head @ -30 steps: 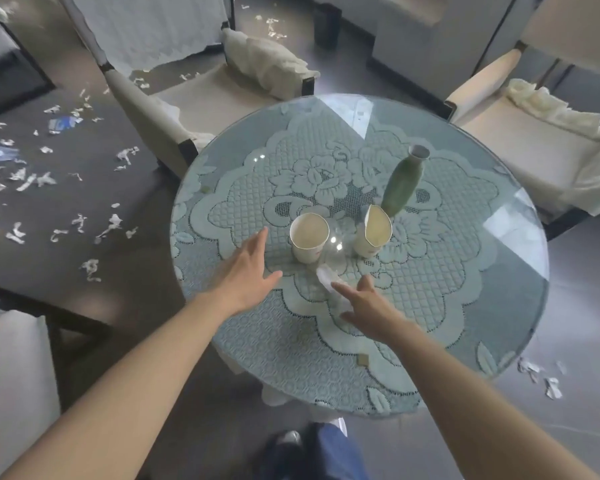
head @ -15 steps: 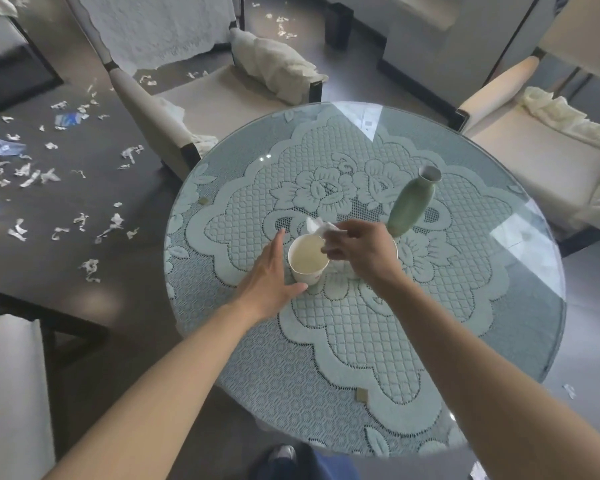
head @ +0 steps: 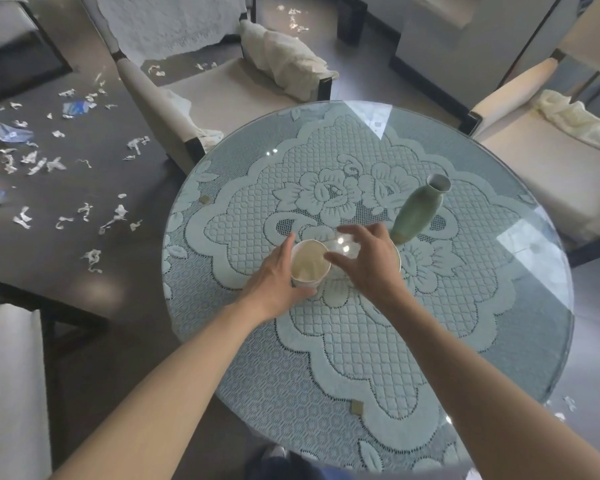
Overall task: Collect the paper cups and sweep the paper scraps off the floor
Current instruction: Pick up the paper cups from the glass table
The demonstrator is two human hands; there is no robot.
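A white paper cup (head: 309, 263) stands upright on the round glass table (head: 499, 341). My left hand (head: 276, 277) grips it from the left, thumb across its front and index finger along its far side. My right hand (head: 364, 263) hovers just right of the cup with fingers spread, holding nothing I can see. It covers most of a second paper cup (head: 398, 261); only a sliver of that cup's right rim shows. Several torn paper scraps (head: 32, 161) lie scattered over the dark floor to the left.
A green ceramic vase (head: 416, 213) stands just behind my right hand. Beige armchairs (head: 222, 95) ring the table at back left and at right (head: 541, 161). A few scraps (head: 568, 403) lie on the floor past the table's right edge.
My right hand pinched a scrap off the table, carried it over the left cup and has now spread its fingers; the scrap is out of sight. My left hand closed round the cup.
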